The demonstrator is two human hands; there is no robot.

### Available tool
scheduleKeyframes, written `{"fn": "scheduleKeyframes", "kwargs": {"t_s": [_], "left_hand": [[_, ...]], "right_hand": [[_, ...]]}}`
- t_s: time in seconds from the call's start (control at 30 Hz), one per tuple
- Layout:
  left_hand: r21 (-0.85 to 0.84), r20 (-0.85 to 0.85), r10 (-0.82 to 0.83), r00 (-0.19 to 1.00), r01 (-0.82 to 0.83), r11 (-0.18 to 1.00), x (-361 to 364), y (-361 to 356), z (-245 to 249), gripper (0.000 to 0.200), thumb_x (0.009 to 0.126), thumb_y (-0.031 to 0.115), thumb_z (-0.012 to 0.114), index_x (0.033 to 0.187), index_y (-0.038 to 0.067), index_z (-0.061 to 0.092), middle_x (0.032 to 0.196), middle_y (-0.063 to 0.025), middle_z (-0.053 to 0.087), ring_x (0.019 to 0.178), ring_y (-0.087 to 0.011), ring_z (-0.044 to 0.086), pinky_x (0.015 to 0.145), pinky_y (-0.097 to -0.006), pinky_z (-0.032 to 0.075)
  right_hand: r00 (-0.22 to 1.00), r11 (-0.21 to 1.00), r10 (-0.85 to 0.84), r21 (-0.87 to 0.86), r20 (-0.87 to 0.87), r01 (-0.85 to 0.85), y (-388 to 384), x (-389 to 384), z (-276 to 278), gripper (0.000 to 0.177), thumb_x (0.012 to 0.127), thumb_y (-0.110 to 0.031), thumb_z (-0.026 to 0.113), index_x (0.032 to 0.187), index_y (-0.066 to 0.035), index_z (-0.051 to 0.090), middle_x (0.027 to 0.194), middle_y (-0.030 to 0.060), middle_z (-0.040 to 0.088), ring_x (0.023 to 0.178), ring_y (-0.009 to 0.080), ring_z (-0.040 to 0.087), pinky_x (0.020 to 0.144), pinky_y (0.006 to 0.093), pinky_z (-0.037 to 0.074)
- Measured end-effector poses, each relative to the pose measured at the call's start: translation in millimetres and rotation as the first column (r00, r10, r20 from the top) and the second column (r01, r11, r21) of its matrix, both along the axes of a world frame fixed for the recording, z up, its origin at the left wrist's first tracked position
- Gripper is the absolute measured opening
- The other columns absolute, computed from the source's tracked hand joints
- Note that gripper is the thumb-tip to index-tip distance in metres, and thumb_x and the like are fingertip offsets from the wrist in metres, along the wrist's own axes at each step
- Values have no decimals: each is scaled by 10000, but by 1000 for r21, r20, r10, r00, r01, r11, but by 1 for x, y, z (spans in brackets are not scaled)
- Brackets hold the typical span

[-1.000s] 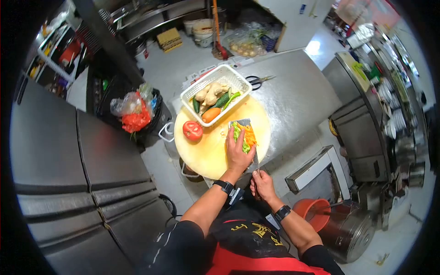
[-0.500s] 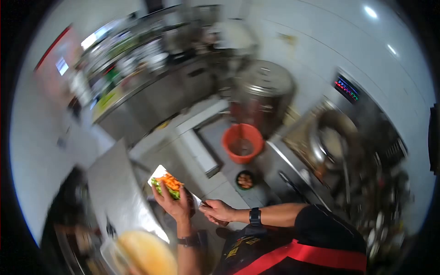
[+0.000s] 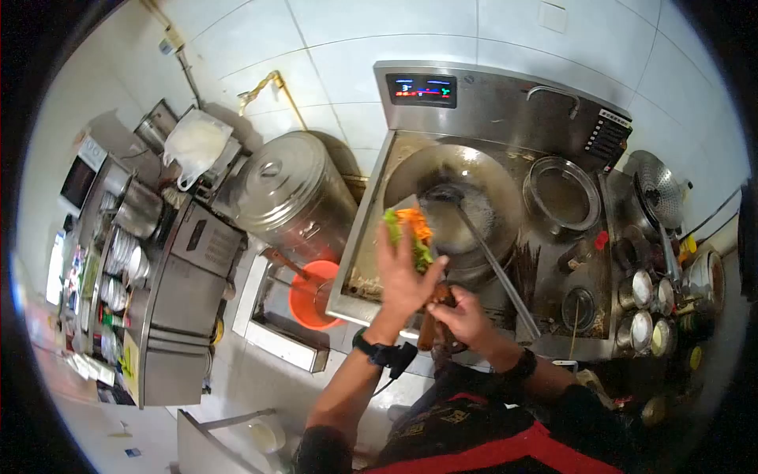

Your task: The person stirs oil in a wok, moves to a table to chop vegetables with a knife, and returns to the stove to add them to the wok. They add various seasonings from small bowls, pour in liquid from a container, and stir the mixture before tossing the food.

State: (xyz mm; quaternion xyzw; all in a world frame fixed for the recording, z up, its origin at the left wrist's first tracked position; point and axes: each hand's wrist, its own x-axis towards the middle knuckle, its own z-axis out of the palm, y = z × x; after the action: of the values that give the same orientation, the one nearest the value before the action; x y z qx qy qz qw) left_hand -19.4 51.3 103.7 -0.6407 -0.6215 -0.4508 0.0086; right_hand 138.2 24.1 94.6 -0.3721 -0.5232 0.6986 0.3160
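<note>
My right hand (image 3: pixel 466 316) is closed around the brown handle of a cleaver (image 3: pixel 427 330). Cut orange and green vegetables (image 3: pixel 414 225) lie on its blade, most of which is hidden by them and by my fingers. My left hand (image 3: pixel 404 276) rests against the vegetables with its fingers stretched out and the thumb apart. Just beyond the hands sits a large wok (image 3: pixel 410 170) with a little bubbling liquid inside. A long-handled ladle (image 3: pixel 497 265) leans in the wok, its handle pointing toward me.
Right of the wok is a round metal strainer or pot (image 3: pixel 562 196) on the stove (image 3: pixel 505 130). Seasoning containers (image 3: pixel 641 288) and a perforated skimmer (image 3: pixel 659 189) stand at the far right. To the left are a lidded steel drum (image 3: pixel 276 178), an orange bucket (image 3: pixel 304 296) and a steel counter (image 3: pixel 178 316).
My view has turned right, from the floor and counter toward the stove. Both hands have carried the cleaver and vegetables over to the wok's near left edge.
</note>
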Motion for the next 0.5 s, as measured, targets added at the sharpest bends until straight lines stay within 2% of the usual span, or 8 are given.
{"fn": "scheduleKeyframes", "kwargs": {"t_s": [0.03, 0.07, 0.1, 0.17, 0.2, 0.33, 0.43, 0.5], "left_hand": [[-11, -50, -25, 998, 24, 1000, 19, 24, -11, 819, 787, 354, 730, 1421, -15, 366, 1430, -402, 236, 1312, -554, 283, 1087, -573, 247], [-55, -34, -1, 999, -1, 999, 37, 46, -18, 754, 819, 340, 690, 1422, 10, 381, 1421, -394, 255, 1307, -540, 294, 1071, -578, 260], [-57, -29, -12, 999, 11, 998, 50, 69, -28, 754, 819, 340, 690, 1422, 10, 381, 1421, -394, 255, 1307, -540, 294, 1071, -578, 260], [-37, 58, 59, 997, -57, 998, 68, 112, -56, 698, 848, 330, 654, 1421, 29, 392, 1410, -378, 282, 1300, -519, 313, 1057, -573, 272], [-12, 44, 81, 996, -80, 997, 72, 131, -65, 658, 867, 309, 628, 1415, 25, 398, 1399, -368, 300, 1289, -511, 329, 1055, -568, 271], [-172, -100, 207, 973, -222, 960, 63, 184, -100, 623, 885, 301, 610, 1400, 16, 408, 1399, -312, 359, 1301, -482, 344, 1076, -575, 249], [-46, -64, 85, 994, -88, 995, 51, 193, -84, 586, 912, 284, 563, 1391, -15, 404, 1401, -275, 401, 1330, -441, 345, 1108, -547, 236], [141, -38, -390, 920, 391, 909, 62, 180, -49, 539, 931, 210, 514, 1395, -35, 392, 1436, -242, 397, 1369, -385, 331, 1140, -495, 219]], "right_hand": [[999, 999, -20, 52, 48, 17, 19, 16, 8, 166, 889, -126, 607, 998, -7, 570, 701, 46, 601, 501, 125, 565, 469, 288, 459], [984, 987, -39, -149, 174, 66, 33, 31, 26, 166, 851, -126, 634, 952, 0, 592, 696, 51, 611, 539, 143, 593, 503, 292, 467], [983, 985, -50, -151, 179, 78, 41, 47, 33, 166, 851, -126, 634, 952, 0, 592, 696, 51, 611, 539, 143, 593, 503, 292, 467], [878, 999, -36, 18, 477, 31, 52, 82, 38, 202, 834, -140, 655, 962, 3, 591, 689, 60, 611, 572, 154, 609, 516, 292, 470], [839, 999, -36, 18, 543, 31, 50, 102, 24, 238, 831, -159, 668, 977, 10, 585, 698, 64, 614, 585, 155, 607, 521, 305, 476], [810, 987, -59, -88, 583, 136, 15, 155, 53, 270, 829, -175, 677, 1000, 11, 581, 723, 60, 624, 584, 149, 598, 551, 323, 490], [869, 951, -158, -166, 470, 262, -14, 180, 47, 296, 827, -191, 684, 1021, 5, 578, 727, 58, 620, 584, 143, 589, 558, 323, 492], [806, 953, -256, 1, 534, 302, -24, 183, 45, 284, 828, -191, 678, 1023, -9, 584, 713, 59, 607, 581, 133, 584, 535, 306, 482]]}}
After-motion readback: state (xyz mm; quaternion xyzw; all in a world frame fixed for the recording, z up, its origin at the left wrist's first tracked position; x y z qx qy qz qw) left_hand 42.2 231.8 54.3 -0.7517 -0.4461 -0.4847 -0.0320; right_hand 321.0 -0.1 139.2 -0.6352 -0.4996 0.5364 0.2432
